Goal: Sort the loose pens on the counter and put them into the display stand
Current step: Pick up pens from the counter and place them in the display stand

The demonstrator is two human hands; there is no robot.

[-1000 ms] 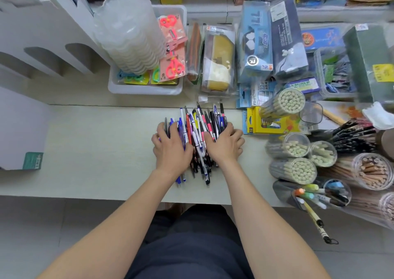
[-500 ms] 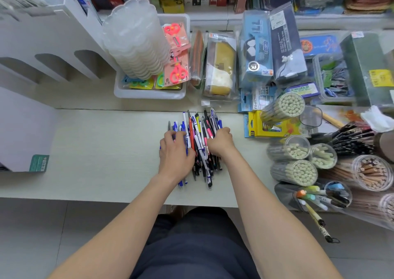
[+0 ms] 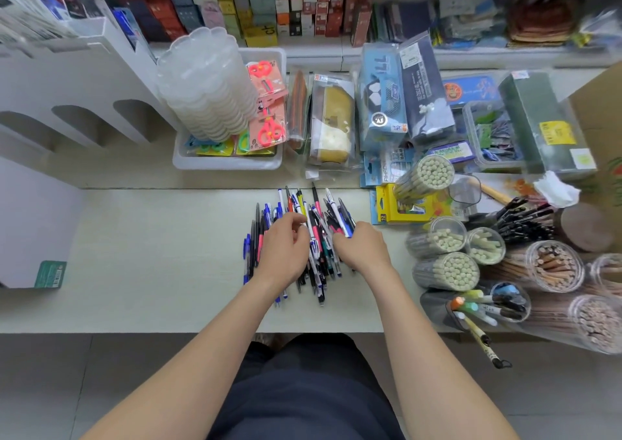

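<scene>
- Dozens of pens [image 3: 314, 237] lie in one loose pile in the middle of the counter [image 3: 151, 254], most of them pointing from its near edge to its far edge.
- The white display stand [image 3: 101, 79], with arched cut-outs, stands at the counter's far left corner, well apart from the pile.
- Not much writing is legible: "12" on the corner of a yellow box [image 3: 404, 209] just right of the pile, and "AIHAO" down a blue-and-white pack [image 3: 383, 170] behind it. The other labels are too blurred for me.
- Clear tubs of pencils [image 3: 447, 271] crowd the right end of the counter.
- A second ago both hands lay flat on the pile with their fingers spread; now both have their fingers curled, and the far ends of the pens are more fanned out.
- The left hand [image 3: 286, 251] rests on the left half of the pile, fingers bent and close together, thumb tucked towards the forefinger. I cannot tell if it pinches a pen.
- The right hand [image 3: 361, 246] sits at the pile's right edge, fingers curled under and gripping a few pens, a blue one and a white one sticking out past the knuckles.
</scene>
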